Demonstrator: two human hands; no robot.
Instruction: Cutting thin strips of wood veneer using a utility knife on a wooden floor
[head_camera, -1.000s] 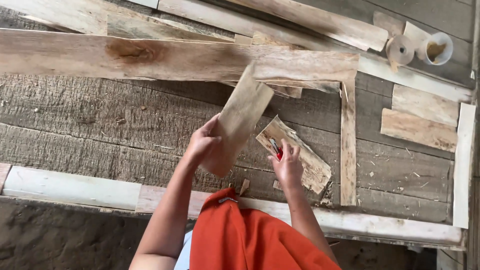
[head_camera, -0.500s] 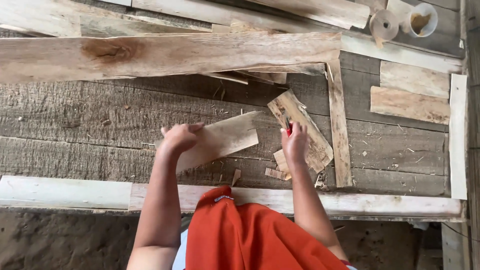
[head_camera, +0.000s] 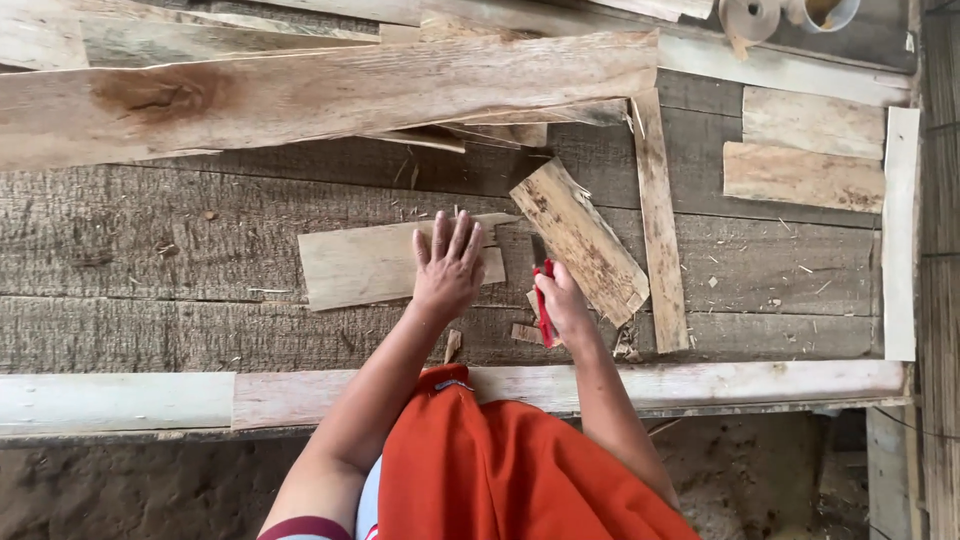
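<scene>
While the left hand (head_camera: 450, 268) lies flat on the pale wood slat (head_camera: 375, 265), palm down and fingers spread, I read the piece as pinned against the grey plank desk (head_camera: 150, 250), lying roughly level across the boards near the middle of the view. My right hand (head_camera: 562, 305) is curled closed around a red-handled tool (head_camera: 545, 305) (a knife or marker, I cannot tell which; the working end is hidden), and it hangs just beside the slat's right end, between it and a darker weathered board (head_camera: 580, 240) that rests at a slant.

To do this step well, I judge the pressing hand should keep its weight over the slat's right part, close to where the tool would meet the wood, so the piece cannot pivot. Fingers are best kept clear of the tool's path, and the small offcuts (head_camera: 525, 332) near the wrist could be brushed aside so nothing rocks under the work.

As for pose, the left forearm runs up from the orange garment (head_camera: 500, 460) at a slant toward the upper right, wrist nearly straight, thumb stretched toward the other hand. The right forearm comes up more steeply, wrist bent slightly inward, knuckles toward the camera. A long pale plank (head_camera: 330, 95) lies across the far side, well apart from both hands.
</scene>
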